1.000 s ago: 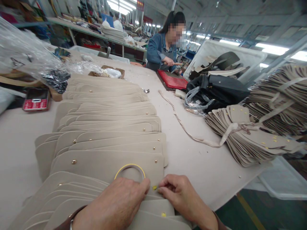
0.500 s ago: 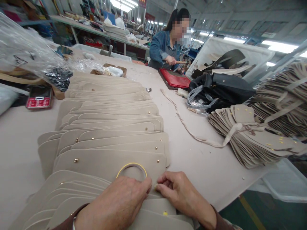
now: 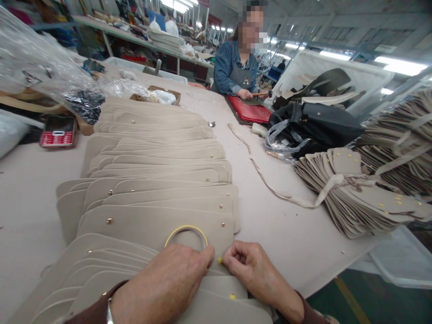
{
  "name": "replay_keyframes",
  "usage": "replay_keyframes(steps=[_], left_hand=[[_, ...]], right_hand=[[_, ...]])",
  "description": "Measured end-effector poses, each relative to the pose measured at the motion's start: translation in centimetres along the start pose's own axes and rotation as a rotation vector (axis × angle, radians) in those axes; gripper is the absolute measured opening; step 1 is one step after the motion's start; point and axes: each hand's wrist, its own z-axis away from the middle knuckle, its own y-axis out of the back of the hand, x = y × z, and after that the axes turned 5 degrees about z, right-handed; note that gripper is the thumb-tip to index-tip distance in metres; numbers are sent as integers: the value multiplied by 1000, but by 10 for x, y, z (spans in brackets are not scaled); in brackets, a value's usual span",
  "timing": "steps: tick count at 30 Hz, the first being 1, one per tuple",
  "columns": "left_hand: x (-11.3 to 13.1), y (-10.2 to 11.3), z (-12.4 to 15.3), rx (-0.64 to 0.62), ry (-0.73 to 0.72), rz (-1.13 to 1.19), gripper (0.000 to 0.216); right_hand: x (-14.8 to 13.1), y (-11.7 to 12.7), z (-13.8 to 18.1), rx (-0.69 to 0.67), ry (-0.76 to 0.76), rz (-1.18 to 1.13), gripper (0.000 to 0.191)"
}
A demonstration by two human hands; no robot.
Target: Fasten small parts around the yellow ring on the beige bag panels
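Beige leather-like panels (image 3: pixel 158 216) with small gold studs lie overlapped in a long row before me. My left hand (image 3: pixel 168 279) rests over the near panels, its fingers closed on a roll of yellow tape (image 3: pixel 185 227) that stands up behind the knuckles. Just right of it, my right hand (image 3: pixel 251 267) is pinched at the panel edge. A small piece of yellow tape (image 3: pixel 220 260) shows at its thumb and index fingertips; how firmly they grip it is hard to see. Another yellow tape piece (image 3: pixel 232 296) sits on a nearer panel, below the right hand.
A red phone (image 3: pixel 58 132) and clear plastic wrap (image 3: pixel 43 63) lie left. Right are tied panel bundles (image 3: pixel 344 193), a fabric strip (image 3: pixel 259 173), a black bag (image 3: pixel 317 128) and a scrap bin (image 3: pixel 364 72). Across the table, a person (image 3: pixel 232 67) holds a tool over a red pad (image 3: pixel 248 109).
The yellow piece at my right fingertips shows more plainly, as that hand has shifted slightly right. My left hand stays on the tape roll. The person opposite has lowered the tool.
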Motion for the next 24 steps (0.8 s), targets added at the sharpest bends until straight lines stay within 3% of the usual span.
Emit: replay_keyframes(steps=[6, 10, 24], left_hand=[[-2, -3, 0, 25, -9, -4, 25], [-3, -5, -1, 36, -8, -4, 26], [-1, -3, 0, 50, -19, -21, 26]], right_hand=[[-6, -5, -3, 40, -30, 62, 10], [-8, -7, -5, 69, 8, 142, 16], [-1, -1, -1, -4, -152, -171, 24]])
